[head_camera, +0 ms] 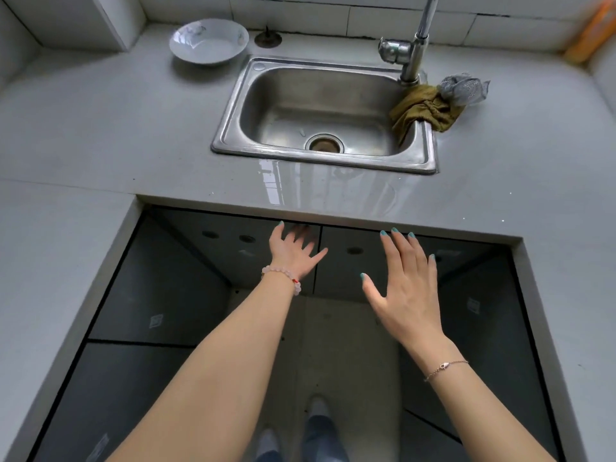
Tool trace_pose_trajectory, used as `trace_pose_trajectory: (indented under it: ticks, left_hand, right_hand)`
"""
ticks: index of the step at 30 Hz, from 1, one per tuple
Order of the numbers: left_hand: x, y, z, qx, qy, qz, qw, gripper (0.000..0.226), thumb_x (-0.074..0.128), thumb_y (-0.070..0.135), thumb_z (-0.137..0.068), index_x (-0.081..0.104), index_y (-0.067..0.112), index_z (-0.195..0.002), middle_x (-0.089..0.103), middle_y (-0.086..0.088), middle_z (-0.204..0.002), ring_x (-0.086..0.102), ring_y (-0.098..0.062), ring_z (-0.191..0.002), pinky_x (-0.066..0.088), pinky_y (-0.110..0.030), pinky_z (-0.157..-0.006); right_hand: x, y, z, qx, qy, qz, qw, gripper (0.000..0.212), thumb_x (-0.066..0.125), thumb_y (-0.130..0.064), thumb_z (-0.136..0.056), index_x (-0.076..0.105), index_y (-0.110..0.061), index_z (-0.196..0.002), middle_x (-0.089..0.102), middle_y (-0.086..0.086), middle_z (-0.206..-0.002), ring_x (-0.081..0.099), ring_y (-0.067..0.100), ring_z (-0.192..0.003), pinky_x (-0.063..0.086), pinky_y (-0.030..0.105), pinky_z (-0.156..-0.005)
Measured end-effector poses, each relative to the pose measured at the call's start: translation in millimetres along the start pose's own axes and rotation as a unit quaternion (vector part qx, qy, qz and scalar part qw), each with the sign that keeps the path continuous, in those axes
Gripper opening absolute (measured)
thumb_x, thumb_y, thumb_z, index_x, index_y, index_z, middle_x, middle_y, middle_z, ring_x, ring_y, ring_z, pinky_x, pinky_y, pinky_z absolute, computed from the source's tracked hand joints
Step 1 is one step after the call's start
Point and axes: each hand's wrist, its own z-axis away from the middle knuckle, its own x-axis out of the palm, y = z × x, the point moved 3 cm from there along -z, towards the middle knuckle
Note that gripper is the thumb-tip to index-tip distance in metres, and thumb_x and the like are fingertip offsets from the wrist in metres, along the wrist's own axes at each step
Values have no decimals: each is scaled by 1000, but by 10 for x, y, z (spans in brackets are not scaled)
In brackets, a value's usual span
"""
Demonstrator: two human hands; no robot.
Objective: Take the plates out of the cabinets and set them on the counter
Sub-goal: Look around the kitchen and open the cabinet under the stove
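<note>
Plates: none visible inside any cabinet. The only dish in view is a white shallow dish [209, 40] on the counter [133, 128], back left, well apart from both hands and beyond the sink [320, 163].

The rest are presumably behind the dark doors under the sink. The left door [233, 258] and right door [346, 268] look shut and meet at a vertical seam directly ahead.

Left hand [293, 250]: fingers extended, holding nothing. Tips are at the top edge of the left door, just beside the seam, tucked under the counter lip. The shadow hides whether they hook over the door edge.

Right hand [406, 288]: spread flat, empty, in front of the right door. I cannot tell whether it touches.

Key relation: the goods lie forward and below the hands, behind the door faces. The left hand is nearer a pulling edge, so the left door likely opens first, swinging out from the seam. The right hand is free to reach in.
</note>
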Motion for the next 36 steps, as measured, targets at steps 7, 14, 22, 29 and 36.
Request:
trace_pose_trajectory:
  ticks: [7,14,22,29,36]
  left_hand:
    - [107,26,-154,7,-3,-10,1000,42,47,32,-90,47,16,-128,47,-7,-135,40,-28,-128,30,-56,-104]
    - [-3,52,-113,-1,-3,-25,1000,25,46,19,-87,57,12,-108,57,-4,-120,46,-23,-124,30,-53,-101]
    - [-530,-5,291,-29,5,-59,998,45,42,19,-88,44,6,-132,44,-10,-140,40,-25,-131,31,-54,-105]
    - [-1028,-12,689,-28,8,-92,995,31,43,15,-85,55,8,-112,58,-9,-120,56,-25,-111,44,-55,-89]
    - [-1305,44,972,-16,37,-129,991,26,42,12,-82,53,10,-105,60,-9,-119,58,-23,-109,47,-50,-84]
  right_hand:
    - [-21,60,29,14,3,0,1000,69,49,-44,-88,23,-18,-147,23,1,-154,8,21,-145,9,52,-117]
    - [-27,46,113,20,0,-4,1000,69,49,-44,-88,23,-19,-147,23,1,-154,7,21,-145,9,52,-117]
    - [-53,-41,227,20,3,-4,1000,69,47,-44,-88,22,-18,-147,22,1,-154,6,21,-145,7,51,-117]
    - [-46,-179,390,18,1,5,1000,69,47,-44,-89,21,-18,-147,21,1,-155,5,21,-145,9,52,-117]
    - [-34,-380,680,6,18,7,1000,68,48,-43,-88,23,-18,-147,24,1,-153,8,22,-145,12,54,-116]
